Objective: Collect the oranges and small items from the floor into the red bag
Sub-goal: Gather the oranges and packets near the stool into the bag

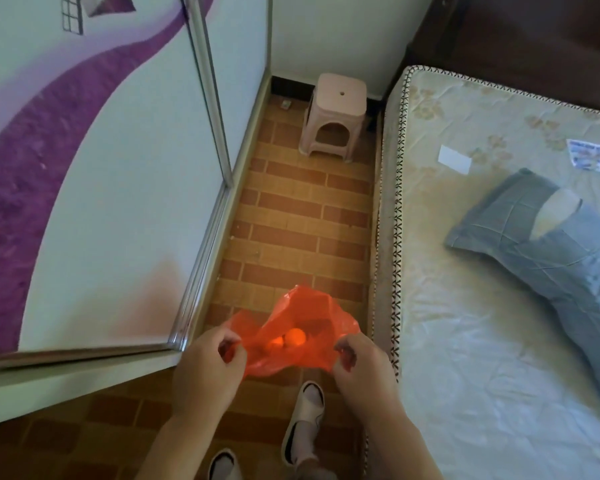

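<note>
a person is holding the red bag (pixel 291 327) open above the tiled floor (pixel 291 216), the left hand (pixel 208 365) and right hand (pixel 361 365) each pinching a side of its thin rim. between the two grips, oranges (pixel 290 338) are sagging the soft, slippery film; it is likely tearing easily, so gathering both rim edges seems the safest hold.
</note>
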### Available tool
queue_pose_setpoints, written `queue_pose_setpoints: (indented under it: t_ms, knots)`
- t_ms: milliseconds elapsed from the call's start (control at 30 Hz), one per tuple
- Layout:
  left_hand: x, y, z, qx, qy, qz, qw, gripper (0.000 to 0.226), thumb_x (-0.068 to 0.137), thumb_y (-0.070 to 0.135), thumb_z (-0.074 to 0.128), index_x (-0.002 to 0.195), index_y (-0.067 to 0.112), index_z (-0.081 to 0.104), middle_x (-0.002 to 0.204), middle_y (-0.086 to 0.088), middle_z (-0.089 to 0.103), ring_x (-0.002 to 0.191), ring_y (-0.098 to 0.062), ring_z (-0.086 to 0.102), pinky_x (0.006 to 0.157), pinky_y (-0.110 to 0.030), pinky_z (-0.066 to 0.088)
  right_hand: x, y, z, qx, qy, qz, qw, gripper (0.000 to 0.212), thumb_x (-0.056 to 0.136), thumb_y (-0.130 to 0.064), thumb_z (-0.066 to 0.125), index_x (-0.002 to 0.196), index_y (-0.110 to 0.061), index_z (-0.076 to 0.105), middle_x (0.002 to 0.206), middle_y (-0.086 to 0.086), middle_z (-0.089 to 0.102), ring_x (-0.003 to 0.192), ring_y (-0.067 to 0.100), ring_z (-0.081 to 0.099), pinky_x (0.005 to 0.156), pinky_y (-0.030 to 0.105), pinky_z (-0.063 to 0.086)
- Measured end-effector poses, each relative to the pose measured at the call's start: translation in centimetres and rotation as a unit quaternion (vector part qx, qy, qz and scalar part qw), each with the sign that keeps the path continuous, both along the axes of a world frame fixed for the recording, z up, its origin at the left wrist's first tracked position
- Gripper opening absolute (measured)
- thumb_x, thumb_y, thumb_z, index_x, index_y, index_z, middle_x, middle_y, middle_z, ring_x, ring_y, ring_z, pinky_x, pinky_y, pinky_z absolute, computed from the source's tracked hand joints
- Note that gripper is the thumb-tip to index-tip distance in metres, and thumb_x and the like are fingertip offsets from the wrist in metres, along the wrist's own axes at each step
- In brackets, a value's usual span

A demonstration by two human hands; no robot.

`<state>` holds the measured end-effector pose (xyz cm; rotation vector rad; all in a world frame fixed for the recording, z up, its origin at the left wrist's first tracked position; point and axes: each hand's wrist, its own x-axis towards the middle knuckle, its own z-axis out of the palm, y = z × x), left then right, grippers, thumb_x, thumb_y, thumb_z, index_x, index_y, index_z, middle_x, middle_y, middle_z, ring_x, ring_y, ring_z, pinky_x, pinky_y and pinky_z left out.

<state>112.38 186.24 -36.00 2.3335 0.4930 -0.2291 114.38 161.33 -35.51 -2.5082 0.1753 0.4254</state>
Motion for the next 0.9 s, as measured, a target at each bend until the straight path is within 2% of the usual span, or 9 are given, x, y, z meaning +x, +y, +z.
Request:
queue_pose_setpoints:
  t_ms: [100,267,333,400,467,600,700,800,900]
  knots:
    - [-0.4,1.7,-2.7,0.009,-0.003,0.003,1.0,0.017,0.087,0.021,0.077,0.088,0.033,0.065,0.084,0.022,0.063,0.074,0.006,0.059,0.066,-0.015,0.052,-0.8,1.3,-2.9,0.005,0.017,-0.003,1.0,0.021,0.084,-0.012,0.068,0.094,-0.03,0.069,0.084,-0.019,0.059,0.081,-0.005,0.057,0.063,0.009,0.042]
    - [-1.2,3.4,-7.5,0.017,0.012,0.021,1.0,0.019,0.084,0.019,0.08,0.086,0.031,0.066,0.103,0.008,0.073,0.085,-0.008,0.069,0.07,-0.027,0.062,-0.7,2.3,-7.0,-0.003,0.024,0.008,1.0,0.023,0.087,-0.012,0.066,0.097,-0.033,0.066,0.089,-0.015,0.061,0.083,-0.001,0.057,0.064,0.016,0.046]
    - [-2.0,3.6,-9.4,0.018,0.032,0.025,0.999,0.02,0.083,0.02,0.08,0.084,0.033,0.065,0.106,0.005,0.074,0.087,-0.01,0.071,0.07,-0.027,0.062,-0.9,2.8,-8.3,0.002,0.03,0.021,0.999,0.023,0.087,-0.011,0.064,0.096,-0.032,0.065,0.086,-0.016,0.058,0.085,-0.001,0.057,0.064,0.015,0.045]
    - [-2.6,3.7,-11.2,0.018,0.05,0.032,0.998,0.019,0.084,0.022,0.08,0.084,0.033,0.065,0.11,0.002,0.075,0.08,-0.008,0.069,0.061,-0.02,0.056,-1.3,3.1,-9.9,0.006,0.036,0.028,0.999,0.022,0.087,-0.011,0.065,0.093,-0.032,0.065,0.083,-0.017,0.056,0.087,0.0,0.056,0.064,0.014,0.044]
    - [-2.9,3.6,-13.0,0.022,0.057,0.04,0.997,0.019,0.084,0.021,0.08,0.083,0.033,0.065,0.105,0.004,0.075,0.07,-0.003,0.065,0.054,-0.013,0.046,-1.8,3.1,-11.8,0.004,0.045,0.027,0.999,0.02,0.087,-0.015,0.067,0.094,-0.034,0.066,0.085,-0.018,0.058,0.087,0.0,0.056,0.063,0.014,0.044]
    - [-2.4,3.1,-16.0,0.019,0.056,0.066,0.996,0.02,0.086,0.021,0.079,0.085,0.035,0.066,0.079,0.019,0.065,0.066,-0.001,0.061,0.054,-0.017,0.046,-2.4,2.1,-15.8,0.008,0.046,0.02,0.999,0.02,0.089,-0.016,0.069,0.099,-0.033,0.068,0.092,-0.019,0.06,0.091,-0.005,0.056,0.069,0.012,0.046]
    - [-1.8,2.9,-18.6,0.033,0.04,0.077,0.996,0.009,0.088,0.021,0.076,0.093,0.027,0.072,0.079,0.014,0.066,0.068,-0.006,0.062,0.055,-0.017,0.041,-2.0,1.0,-18.9,0.007,0.014,0.003,1.0,0.019,0.091,-0.014,0.07,0.105,-0.027,0.069,0.095,-0.019,0.059,0.089,-0.003,0.058,0.068,0.01,0.046]
    - [-1.5,2.0,-21.8,0.033,0.015,0.077,0.996,0.009,0.089,0.02,0.074,0.098,0.023,0.073,0.087,0.01,0.068,0.078,-0.011,0.065,0.065,-0.022,0.049,-1.6,0.0,-22.3,0.007,-0.008,0.003,1.0,0.023,0.094,-0.013,0.068,0.114,-0.023,0.068,0.101,-0.017,0.057,0.088,-0.002,0.059,0.067,0.007,0.045]
    - [-1.2,0.6,-25.6,0.025,0.011,0.081,0.996,0.009,0.091,0.02,0.072,0.1,0.023,0.072,0.093,0.011,0.067,0.084,-0.009,0.063,0.073,-0.023,0.05,-1.0,-0.8,-26.5,0.012,0.011,0.034,0.999,0.029,0.098,-0.016,0.064,0.125,-0.023,0.064,0.108,-0.018,0.055,0.09,-0.004,0.059,0.068,0.01,0.048]
